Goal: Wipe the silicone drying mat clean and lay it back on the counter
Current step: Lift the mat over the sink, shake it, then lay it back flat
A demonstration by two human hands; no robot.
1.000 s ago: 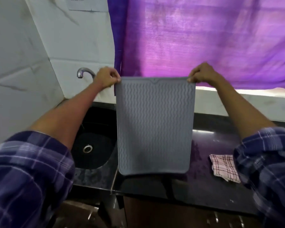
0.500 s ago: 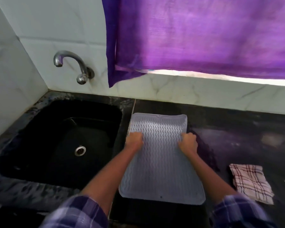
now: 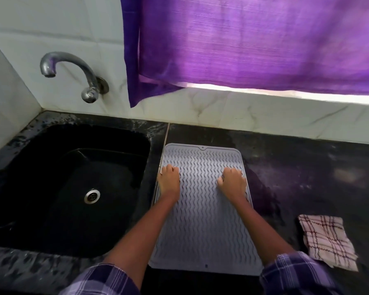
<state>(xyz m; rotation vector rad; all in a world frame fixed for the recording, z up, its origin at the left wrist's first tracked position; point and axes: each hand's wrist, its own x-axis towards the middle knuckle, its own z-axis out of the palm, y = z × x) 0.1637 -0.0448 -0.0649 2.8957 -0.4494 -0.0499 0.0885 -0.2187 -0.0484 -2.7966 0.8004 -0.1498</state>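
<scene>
The grey silicone drying mat (image 3: 202, 226) with wavy ridges lies flat on the black counter (image 3: 307, 167), just right of the sink. Both my hands rest on its far half, knuckles up and fingers curled under. My left hand (image 3: 169, 180) sits at the mat's left edge and my right hand (image 3: 232, 181) near its right edge. Neither hand visibly holds anything. A checked cloth (image 3: 326, 241) lies on the counter to the right of the mat, apart from it.
A black sink (image 3: 68, 188) with a steel drain lies left of the mat, under a curved metal tap (image 3: 73, 73) on the tiled wall. A purple curtain (image 3: 254, 43) hangs over the window behind the counter.
One second ago both hands held the mat up by its top corners. It has since been lowered flat onto the counter, and the hands now rest on top of it.
</scene>
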